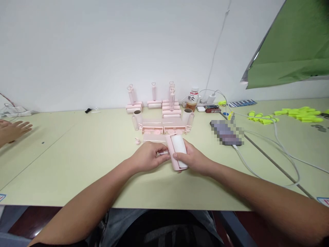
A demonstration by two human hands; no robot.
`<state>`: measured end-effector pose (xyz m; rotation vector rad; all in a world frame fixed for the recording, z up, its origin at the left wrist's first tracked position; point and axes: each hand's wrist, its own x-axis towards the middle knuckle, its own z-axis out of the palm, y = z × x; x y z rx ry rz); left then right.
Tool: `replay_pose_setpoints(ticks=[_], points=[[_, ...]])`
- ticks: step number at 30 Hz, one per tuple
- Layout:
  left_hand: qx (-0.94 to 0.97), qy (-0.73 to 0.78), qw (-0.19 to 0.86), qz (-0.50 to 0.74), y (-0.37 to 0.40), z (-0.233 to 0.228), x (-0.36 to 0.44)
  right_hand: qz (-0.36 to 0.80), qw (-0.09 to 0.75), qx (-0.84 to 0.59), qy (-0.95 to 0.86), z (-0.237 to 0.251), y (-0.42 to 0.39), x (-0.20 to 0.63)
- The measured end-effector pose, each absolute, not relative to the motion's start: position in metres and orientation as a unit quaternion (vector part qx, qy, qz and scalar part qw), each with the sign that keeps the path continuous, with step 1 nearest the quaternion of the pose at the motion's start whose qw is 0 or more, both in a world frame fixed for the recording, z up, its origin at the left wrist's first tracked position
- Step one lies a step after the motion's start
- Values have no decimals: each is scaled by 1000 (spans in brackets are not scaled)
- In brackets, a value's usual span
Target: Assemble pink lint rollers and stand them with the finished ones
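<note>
My right hand is wrapped round a pink lint roller with a white roll, its thumb lying across the front. My left hand pinches a small see-through, pinkish rod at the left side of the roller's pink case. Fingers partly hide the rod, so I cannot tell whether it is joined to the case. Just beyond my hands are open pink cases with round pink pieces inside. Left of them lies a small pink part.
Pink rollers with upright handles stand by the wall, near cardboard tubes and a drink bottle. A phone with a white cable lies right, yellow pieces beyond. Another person's hand is at left.
</note>
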<state>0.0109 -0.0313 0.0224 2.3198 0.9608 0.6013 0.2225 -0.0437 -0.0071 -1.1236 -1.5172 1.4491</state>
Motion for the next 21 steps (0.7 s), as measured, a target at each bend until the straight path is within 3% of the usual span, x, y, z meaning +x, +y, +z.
replay_pose_setpoints(ticks=[3, 6, 8, 12, 15, 18, 21], points=[[844, 364, 297, 261, -33, 16, 14, 644, 360, -359, -572, -3, -43, 230], [815, 365, 332, 305, -36, 10, 18, 788, 242, -243, -511, 5, -46, 236], [814, 358, 332, 316, -37, 10, 18, 832, 207, -195, -476, 8, -47, 237], [856, 346, 205, 324, -23, 23, 1, 847, 271, -176, -423, 8, -44, 233], [810, 492, 100, 303, -3, 34, -23, 838, 319, -179, -406, 9, -38, 235], [749, 631, 112, 168, 12, 37, -43, 825, 354, -194, -396, 13, -34, 241], [729, 658, 169, 79, 18, 35, -51, 811, 367, -211, -404, 16, -32, 247]])
